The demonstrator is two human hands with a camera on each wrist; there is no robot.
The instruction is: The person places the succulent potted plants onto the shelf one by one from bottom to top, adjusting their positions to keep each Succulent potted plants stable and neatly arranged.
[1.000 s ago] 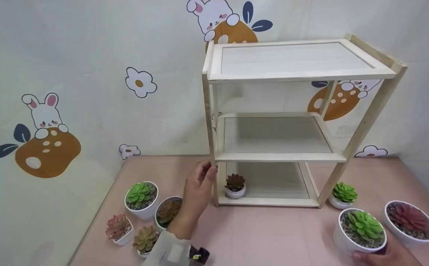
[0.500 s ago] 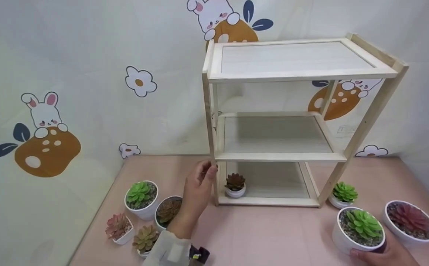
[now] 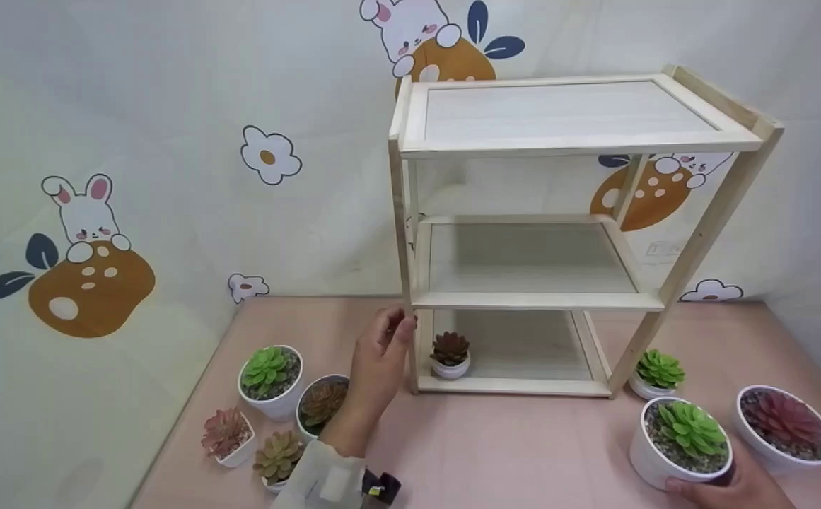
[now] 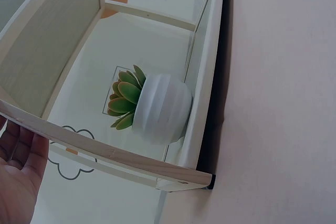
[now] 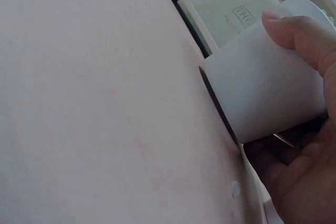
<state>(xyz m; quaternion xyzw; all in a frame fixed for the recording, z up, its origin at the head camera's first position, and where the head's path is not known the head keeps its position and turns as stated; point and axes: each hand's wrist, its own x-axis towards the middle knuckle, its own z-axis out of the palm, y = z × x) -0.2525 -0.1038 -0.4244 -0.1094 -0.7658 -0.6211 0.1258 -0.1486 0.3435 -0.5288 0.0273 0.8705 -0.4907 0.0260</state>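
On the right side of the table, my right hand [image 3: 739, 488] grips a white pot with a bright green succulent [image 3: 689, 428]. In the right wrist view the thumb lies along the pot's wall [image 5: 262, 72] and the fingers go round its other side; its base is at or just above the tabletop. My left hand [image 3: 380, 357] has its fingertips at the left front post of a wooden three-tier shelf [image 3: 537, 302]; in the left wrist view its fingers [image 4: 23, 150] bend behind that post. A small brown-leaved succulent in a white pot [image 3: 450, 355] stands on the bottom tier's left.
Left of the shelf stand several potted succulents, among them a green one [image 3: 269, 382], a pink one [image 3: 228, 435] and a brown one [image 3: 322, 403]. A small green succulent [image 3: 658, 371] and a dark red one [image 3: 785, 424] stand at the right. A patterned cloth backdrop [image 3: 170, 141] hangs behind.
My right hand has shifted slightly left with the green succulent's pot. The left hand stays at the shelf post.
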